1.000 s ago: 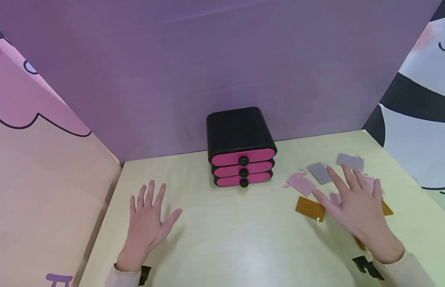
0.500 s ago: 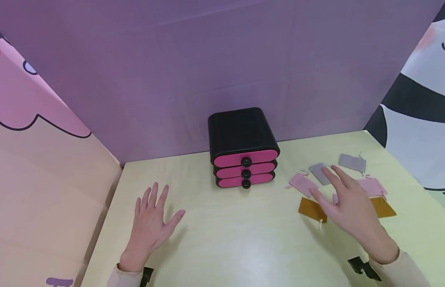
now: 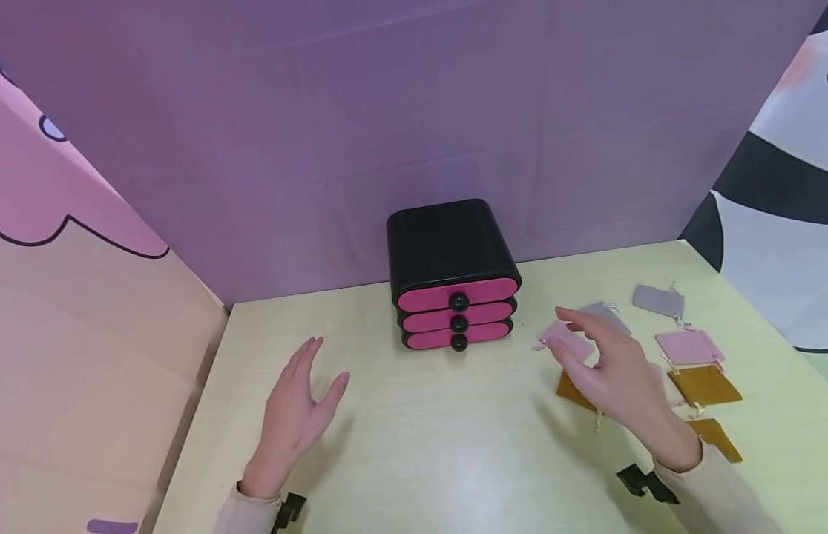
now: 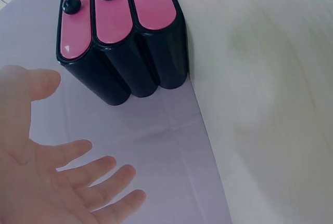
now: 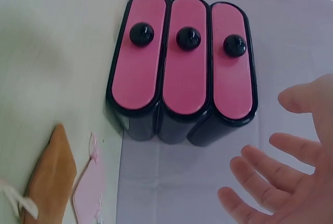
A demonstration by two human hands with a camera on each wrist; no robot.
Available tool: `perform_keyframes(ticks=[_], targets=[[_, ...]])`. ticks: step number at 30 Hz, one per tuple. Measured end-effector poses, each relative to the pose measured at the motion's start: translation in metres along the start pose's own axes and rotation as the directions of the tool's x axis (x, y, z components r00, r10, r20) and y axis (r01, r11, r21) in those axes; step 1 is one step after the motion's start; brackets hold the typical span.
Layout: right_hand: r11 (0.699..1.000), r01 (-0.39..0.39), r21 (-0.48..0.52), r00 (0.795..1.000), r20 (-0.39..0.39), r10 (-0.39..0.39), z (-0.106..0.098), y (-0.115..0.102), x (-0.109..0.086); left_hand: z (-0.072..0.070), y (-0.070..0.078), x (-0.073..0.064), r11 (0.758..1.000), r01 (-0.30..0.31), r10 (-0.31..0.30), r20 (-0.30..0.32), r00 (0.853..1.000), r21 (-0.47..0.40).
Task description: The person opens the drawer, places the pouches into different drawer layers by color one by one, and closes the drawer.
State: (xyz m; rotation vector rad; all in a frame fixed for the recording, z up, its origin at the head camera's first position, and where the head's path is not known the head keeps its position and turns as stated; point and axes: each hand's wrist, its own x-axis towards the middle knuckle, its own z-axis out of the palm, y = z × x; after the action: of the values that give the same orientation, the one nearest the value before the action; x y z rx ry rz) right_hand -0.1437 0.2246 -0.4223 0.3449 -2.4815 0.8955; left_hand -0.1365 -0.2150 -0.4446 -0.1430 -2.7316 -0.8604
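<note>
A small black drawer unit (image 3: 447, 245) with three pink drawer fronts (image 5: 184, 78) and round black knobs stands against the back wall, all drawers closed. My left hand (image 3: 290, 415) hovers left of it, thumb apart from the fingers, holding nothing. On the right, my right hand (image 3: 617, 378) is over a group of drawstring pouches, its fingers loosely bent and nothing held. Near its fingertips lie a pink pouch (image 3: 566, 341) and a grey pouch (image 3: 604, 317). A mustard pouch (image 3: 573, 389) is partly hidden beneath the hand.
Farther right lie another grey pouch (image 3: 657, 300), a pink pouch (image 3: 690, 347) and two mustard pouches, one (image 3: 704, 386) above the other (image 3: 717, 437). A purple cloth wall (image 3: 320, 148) rises behind the table (image 3: 414, 430); patterned panels flank both sides.
My right hand has moved left, uncovering pouches on the right, and its fingers have bent more. My left hand has shifted slightly right and turned, its fingers drawing together.
</note>
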Motion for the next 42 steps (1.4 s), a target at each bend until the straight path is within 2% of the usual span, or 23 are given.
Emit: perform_keyframes(ticks=[8, 13, 19, 22, 28, 35, 42], targets=[[0.994, -0.012, 0.111, 1.0, 0.006, 0.012, 0.011, -0.007, 0.005, 0.007, 0.004, 0.005, 0.991, -0.001, -0.001, -0.015, 1.0, -0.135], [0.98, -0.045, 0.194, 0.999, 0.001, 0.045, 0.017, -0.011, 0.007, 0.012, 0.006, 0.006, 0.972, -0.001, -0.003, -0.016, 1.0, -0.235], [0.962, -0.059, 0.268, 0.998, -0.005, 0.062, 0.02, -0.019, 0.012, 0.015, 0.009, 0.011, 0.953, -0.007, 0.001, -0.022, 1.0, -0.303], [0.953, -0.059, 0.296, 0.998, -0.006, 0.064, 0.023, -0.023, 0.016, 0.017, 0.01, 0.014, 0.938, 0.008, -0.011, -0.007, 1.0, -0.346], [0.95, -0.05, 0.308, 0.998, -0.025, 0.061, 0.031, -0.024, 0.021, 0.02, 0.014, 0.017, 0.92, 0.059, -0.04, 0.056, 0.998, -0.388], [0.953, -0.045, 0.299, 0.998, -0.028, 0.056, 0.037, -0.024, 0.024, 0.023, 0.023, 0.022, 0.906, 0.028, -0.009, 0.048, 0.999, -0.422], [0.95, -0.037, 0.31, 0.998, -0.028, 0.048, 0.044, -0.03, 0.027, 0.028, 0.025, 0.026, 0.875, 0.031, -0.009, 0.048, 0.999, -0.483]])
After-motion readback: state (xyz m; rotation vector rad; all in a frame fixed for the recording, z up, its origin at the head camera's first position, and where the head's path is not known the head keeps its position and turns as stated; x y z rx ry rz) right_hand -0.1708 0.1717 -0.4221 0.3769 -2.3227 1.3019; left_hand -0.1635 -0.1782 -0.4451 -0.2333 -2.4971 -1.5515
